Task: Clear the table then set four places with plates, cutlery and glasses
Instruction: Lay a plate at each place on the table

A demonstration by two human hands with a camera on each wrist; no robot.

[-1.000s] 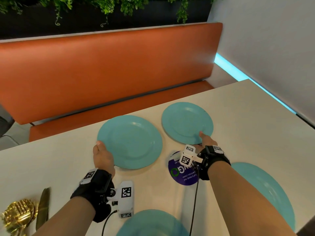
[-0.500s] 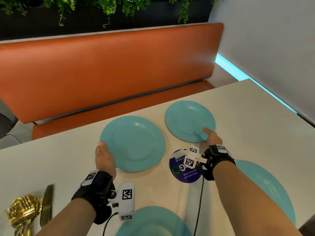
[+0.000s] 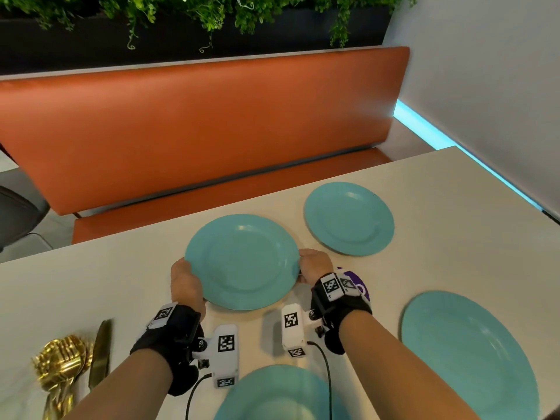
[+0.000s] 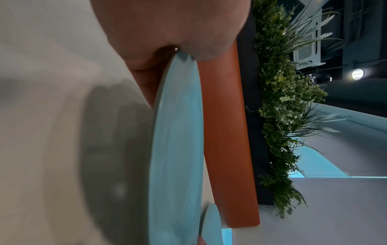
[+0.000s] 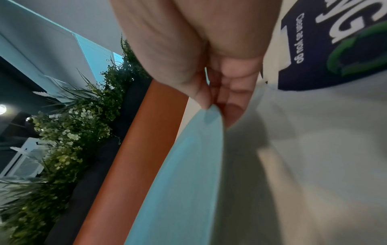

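Several teal plates lie on the pale table [image 3: 454, 207]. Both hands hold the middle plate [image 3: 242, 262]. My left hand [image 3: 185, 280] grips its left rim, thumb on top. My right hand [image 3: 313, 265] pinches its right rim. In the left wrist view the plate [image 4: 178, 149] shows edge-on, lifted a little above its shadow, with my left hand [image 4: 167, 49] at its rim. In the right wrist view my right hand [image 5: 217, 106] pinches the plate [image 5: 184, 182] with the thumb on top and fingers beneath. Another plate [image 3: 348, 218] lies at the far right, one [image 3: 466, 356] at the near right, one [image 3: 278, 392] at the near edge.
Gold cutlery [image 3: 60, 365] and a gold knife [image 3: 100, 353] lie at the near left. A round purple sticker [image 3: 359, 283] sits on the table under my right wrist. An orange bench [image 3: 197, 128] runs behind the table, a grey wall [image 3: 485, 71] to the right.
My right hand left the far right plate and moved left to take the middle plate's right rim. My left hand keeps its grip on the left rim.
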